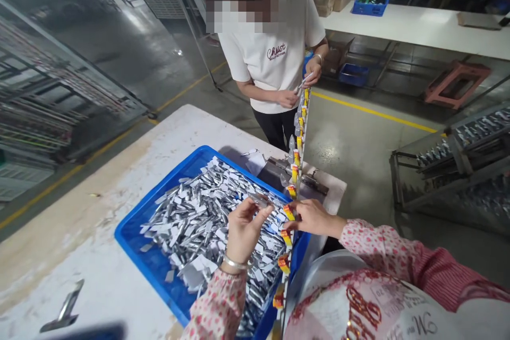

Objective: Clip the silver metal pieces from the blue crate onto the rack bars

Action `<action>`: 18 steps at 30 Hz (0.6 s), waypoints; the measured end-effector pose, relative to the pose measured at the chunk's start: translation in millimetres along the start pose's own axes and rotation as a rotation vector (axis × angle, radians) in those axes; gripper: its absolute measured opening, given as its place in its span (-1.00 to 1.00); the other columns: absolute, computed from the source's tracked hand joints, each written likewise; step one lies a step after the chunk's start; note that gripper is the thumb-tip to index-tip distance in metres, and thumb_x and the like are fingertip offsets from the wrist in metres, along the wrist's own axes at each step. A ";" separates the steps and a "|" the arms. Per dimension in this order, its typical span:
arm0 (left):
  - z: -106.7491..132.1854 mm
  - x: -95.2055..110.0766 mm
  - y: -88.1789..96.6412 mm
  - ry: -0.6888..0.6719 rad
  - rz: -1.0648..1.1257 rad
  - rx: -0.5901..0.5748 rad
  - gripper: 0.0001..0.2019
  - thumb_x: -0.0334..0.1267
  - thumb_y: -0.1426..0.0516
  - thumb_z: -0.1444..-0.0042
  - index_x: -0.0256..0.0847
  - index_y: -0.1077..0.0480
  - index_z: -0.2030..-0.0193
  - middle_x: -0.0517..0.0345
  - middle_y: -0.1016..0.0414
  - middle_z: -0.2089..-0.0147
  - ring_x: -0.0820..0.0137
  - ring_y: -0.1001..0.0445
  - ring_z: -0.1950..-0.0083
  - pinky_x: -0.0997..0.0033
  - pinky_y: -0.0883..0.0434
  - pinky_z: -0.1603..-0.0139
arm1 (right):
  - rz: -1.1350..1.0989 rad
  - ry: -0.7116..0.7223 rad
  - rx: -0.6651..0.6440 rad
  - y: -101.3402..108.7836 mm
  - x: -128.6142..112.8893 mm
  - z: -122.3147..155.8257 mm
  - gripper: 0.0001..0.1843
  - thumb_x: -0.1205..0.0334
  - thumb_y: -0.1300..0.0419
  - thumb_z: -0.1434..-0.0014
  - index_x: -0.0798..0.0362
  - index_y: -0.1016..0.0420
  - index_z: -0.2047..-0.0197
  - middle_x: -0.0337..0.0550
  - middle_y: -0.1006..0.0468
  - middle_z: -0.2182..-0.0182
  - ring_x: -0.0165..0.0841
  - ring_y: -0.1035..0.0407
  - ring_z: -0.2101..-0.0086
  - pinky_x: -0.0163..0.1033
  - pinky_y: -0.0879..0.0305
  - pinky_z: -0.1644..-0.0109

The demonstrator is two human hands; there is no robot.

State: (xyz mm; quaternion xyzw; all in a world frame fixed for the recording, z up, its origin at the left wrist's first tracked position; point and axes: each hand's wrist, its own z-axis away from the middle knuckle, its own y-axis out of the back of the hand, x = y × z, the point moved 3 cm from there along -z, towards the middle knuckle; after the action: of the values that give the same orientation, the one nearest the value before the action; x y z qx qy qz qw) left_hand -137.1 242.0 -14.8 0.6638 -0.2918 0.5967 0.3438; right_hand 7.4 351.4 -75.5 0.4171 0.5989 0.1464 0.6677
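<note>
My left hand is closed, pinching a small grey metal-looking piece between thumb and fingers above a blue crate. The crate holds a heap of slim silvery pieces with white tabs. Close by on the right, my right hand has its thumb and fingers around a yellow-and-red clip. That clip sits on a long narrow rail lined with several similar clips. Grey pointed pieces stand at the far clips. My right fingertips are partly hidden.
A co-worker in a white shirt stands at the rail's far end, both hands on a small piece. The crate rests on a worn white table, with a metal T-shaped part at left. A loaded rack stands right.
</note>
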 end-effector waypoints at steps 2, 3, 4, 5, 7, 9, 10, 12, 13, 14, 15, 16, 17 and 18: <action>-0.5 0.4 -2.9 -0.024 -0.033 -0.018 -0.88 -0.29 -0.28 0.00 -0.23 -0.45 0.32 0.16 -0.52 0.28 0.43 -0.48 0.25 0.47 -0.42 0.15 | -0.011 0.024 -0.048 -7.3 4.7 -3.8 -0.55 -0.09 -0.28 -0.08 0.12 -0.49 0.14 -0.15 -0.59 0.42 -0.31 -0.49 0.40 -0.32 -0.29 0.31; -0.7 2.2 -4.5 -0.042 -0.061 -0.031 -0.89 -0.29 -0.28 0.00 -0.24 -0.45 0.34 0.16 -0.53 0.28 0.43 -0.48 0.25 0.47 -0.42 0.15 | -0.011 0.045 -0.053 -9.2 6.1 -5.2 -0.58 -0.06 -0.29 -0.09 0.13 -0.50 0.15 -0.14 -0.60 0.41 -0.31 -0.49 0.39 -0.31 -0.29 0.30; -0.9 4.8 -6.2 -0.064 -0.095 -0.047 -0.89 -0.29 -0.28 0.00 -0.24 -0.45 0.35 0.16 -0.53 0.29 0.43 -0.48 0.26 0.48 -0.42 0.16 | -0.006 0.065 -0.047 -10.3 7.1 -6.2 -0.61 -0.01 -0.29 -0.10 0.14 -0.50 0.16 -0.12 -0.60 0.40 -0.31 -0.50 0.39 -0.31 -0.30 0.30; -1.1 7.7 -8.1 -0.090 -0.129 -0.063 -0.89 -0.29 -0.28 0.00 -0.24 -0.45 0.36 0.16 -0.53 0.31 0.43 -0.48 0.28 0.48 -0.41 0.18 | 0.005 0.082 -0.036 -10.9 7.8 -6.9 -0.64 0.03 -0.29 -0.11 0.15 -0.51 0.17 -0.10 -0.61 0.38 -0.30 -0.50 0.38 -0.30 -0.30 0.29; -1.0 13.5 -11.9 -0.145 -0.196 -0.095 -0.90 -0.30 -0.27 -0.01 -0.25 -0.44 0.37 0.16 -0.54 0.34 0.43 -0.49 0.30 0.49 -0.41 0.21 | 0.024 0.108 -0.018 -11.5 8.4 -7.6 -0.69 0.07 -0.28 -0.13 0.15 -0.51 0.19 -0.07 -0.62 0.36 -0.30 -0.51 0.36 -0.30 -0.30 0.28; -0.3 17.9 -15.6 -0.197 -0.257 -0.126 -0.90 -0.29 -0.26 -0.03 -0.25 -0.44 0.38 0.16 -0.54 0.36 0.44 -0.49 0.33 0.50 -0.41 0.23 | 0.034 0.118 -0.020 -11.7 8.1 -8.0 -0.71 0.08 -0.26 -0.14 0.15 -0.51 0.21 -0.07 -0.62 0.37 -0.31 -0.51 0.36 -0.31 -0.30 0.30; 0.3 19.4 -17.1 -0.223 -0.286 -0.135 -0.91 -0.29 -0.25 -0.05 -0.25 -0.44 0.38 0.16 -0.55 0.37 0.44 -0.50 0.33 0.50 -0.41 0.24 | 0.040 0.118 -0.026 -11.6 7.8 -8.2 -0.72 0.07 -0.26 -0.15 0.15 -0.51 0.23 -0.08 -0.61 0.39 -0.32 -0.50 0.38 -0.31 -0.29 0.31; 1.7 21.4 -19.4 -0.268 -0.345 -0.150 -0.92 -0.30 -0.24 -0.06 -0.25 -0.45 0.36 0.15 -0.55 0.37 0.44 -0.50 0.34 0.50 -0.41 0.25 | 0.057 0.112 -0.041 -10.4 6.9 -8.4 -0.74 0.08 -0.26 -0.15 0.14 -0.50 0.28 -0.10 -0.60 0.42 -0.33 -0.49 0.40 -0.32 -0.27 0.34; 2.3 22.2 -20.3 -0.288 -0.373 -0.161 -0.93 -0.31 -0.24 -0.07 -0.25 -0.45 0.34 0.15 -0.56 0.37 0.45 -0.51 0.34 0.51 -0.41 0.26 | 0.064 0.108 -0.049 -9.5 6.3 -8.3 -0.74 0.08 -0.26 -0.16 0.14 -0.50 0.30 -0.10 -0.60 0.43 -0.34 -0.48 0.41 -0.32 -0.26 0.35; 2.9 23.0 -21.1 -0.305 -0.400 -0.175 -0.94 -0.32 -0.23 -0.08 -0.24 -0.46 0.33 0.15 -0.56 0.37 0.45 -0.51 0.34 0.51 -0.40 0.27 | 0.068 0.106 -0.056 -8.5 5.8 -8.0 -0.74 0.07 -0.26 -0.16 0.14 -0.49 0.30 -0.10 -0.59 0.43 -0.34 -0.48 0.41 -0.32 -0.25 0.35; 3.4 24.1 -21.8 -0.323 -0.427 -0.193 -0.95 -0.33 -0.23 -0.08 -0.24 -0.46 0.31 0.15 -0.56 0.36 0.45 -0.51 0.34 0.52 -0.40 0.27 | 0.068 0.107 -0.063 -7.4 5.3 -7.5 -0.73 0.06 -0.25 -0.16 0.14 -0.49 0.29 -0.10 -0.59 0.42 -0.34 -0.48 0.40 -0.32 -0.25 0.35; 3.7 25.7 -22.6 -0.343 -0.454 -0.213 -0.95 -0.34 -0.22 -0.09 -0.23 -0.46 0.29 0.15 -0.56 0.35 0.46 -0.52 0.33 0.52 -0.40 0.27 | 0.065 0.107 -0.067 -6.3 4.9 -6.9 -0.72 0.05 -0.25 -0.16 0.14 -0.49 0.27 -0.09 -0.59 0.41 -0.33 -0.48 0.39 -0.32 -0.25 0.34; 3.8 27.8 -23.3 -0.366 -0.479 -0.231 -0.95 -0.35 -0.22 -0.10 -0.23 -0.46 0.27 0.14 -0.56 0.34 0.46 -0.52 0.32 0.53 -0.41 0.26 | 0.060 0.109 -0.071 -5.3 4.6 -6.1 -0.71 0.04 -0.24 -0.16 0.14 -0.49 0.25 -0.09 -0.59 0.40 -0.33 -0.48 0.39 -0.32 -0.25 0.34; 3.8 30.4 -23.8 -0.392 -0.501 -0.248 -0.94 -0.37 -0.21 -0.10 -0.23 -0.46 0.25 0.13 -0.56 0.33 0.46 -0.52 0.31 0.53 -0.41 0.25 | 0.054 0.113 -0.073 -4.5 4.5 -5.4 -0.70 0.04 -0.24 -0.17 0.14 -0.49 0.24 -0.08 -0.59 0.39 -0.33 -0.48 0.39 -0.32 -0.25 0.34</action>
State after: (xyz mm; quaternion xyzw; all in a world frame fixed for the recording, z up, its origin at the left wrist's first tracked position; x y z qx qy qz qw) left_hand -112.3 253.8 12.6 0.7700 -0.2504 0.3149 0.4952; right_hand 2.2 353.8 -81.4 0.3996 0.6183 0.2095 0.6436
